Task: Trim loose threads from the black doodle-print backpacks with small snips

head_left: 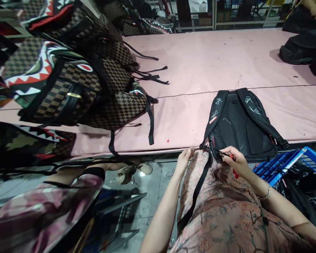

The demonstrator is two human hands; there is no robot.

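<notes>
Black backpack [242, 123] lies strap-side up, white scribbles on its straps

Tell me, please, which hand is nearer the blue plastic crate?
Right. The right hand sits at the black backpack's bottom edge, beside the blue plastic crate; the left hand is farther left.

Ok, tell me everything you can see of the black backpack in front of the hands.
The black backpack lies back-panel up at the near edge of the pink table, its bottom end over the person's lap. Its fabric looks like woven synthetic, with a mesh-padded back and two padded shoulder straps bearing white scribbled marks and a small red-and-white tag. A long black strap hangs down over the lap. The left hand pinches the strap's upper end; the right hand grips the bottom edge, holding something small and red.
</notes>
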